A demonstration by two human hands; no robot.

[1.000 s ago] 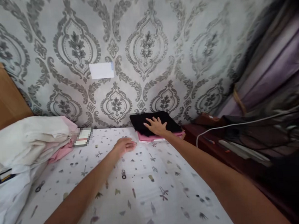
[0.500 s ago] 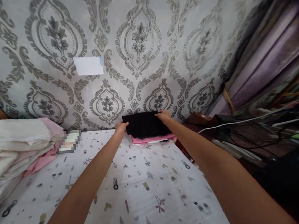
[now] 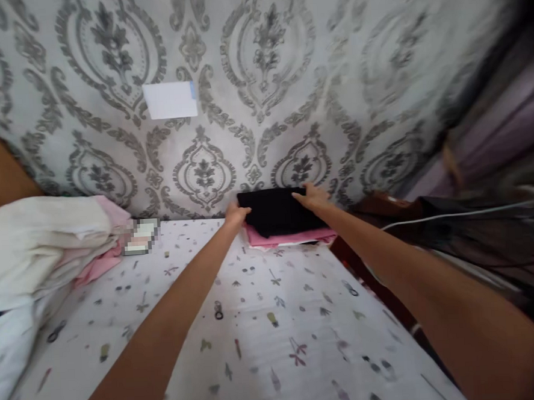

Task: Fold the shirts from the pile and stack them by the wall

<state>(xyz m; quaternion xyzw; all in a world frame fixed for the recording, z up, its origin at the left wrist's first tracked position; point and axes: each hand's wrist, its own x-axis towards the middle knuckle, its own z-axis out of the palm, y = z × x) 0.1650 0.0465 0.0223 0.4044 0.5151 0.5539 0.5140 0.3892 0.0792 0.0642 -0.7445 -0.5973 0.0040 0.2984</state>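
Note:
Both arms reach out to a folded black garment point(image 3: 274, 213) at the far edge of the bed, against the wall. My left hand point(image 3: 237, 213) grips its left edge, thumb on top. At its upper right edge my right hand point(image 3: 313, 198) holds on, thumb over the cloth and fingers behind. The exact kind of garment cannot be made out. Beneath it lies a stack of folded clothes with a pink piece point(image 3: 287, 237) and a white layer showing along the front.
A heap of white and pink cloth point(image 3: 38, 238) lies at the left, beside a pixelated flat object point(image 3: 141, 236). The patterned sheet point(image 3: 249, 346) covers the bed. A white cable point(image 3: 453, 213) and dark clutter lie off the right edge. A white plate point(image 3: 171, 100) is on the wall.
The view has turned a little, so things sit further right in the picture. The black garment lies closer down on the pink stack, with both hands still on it.

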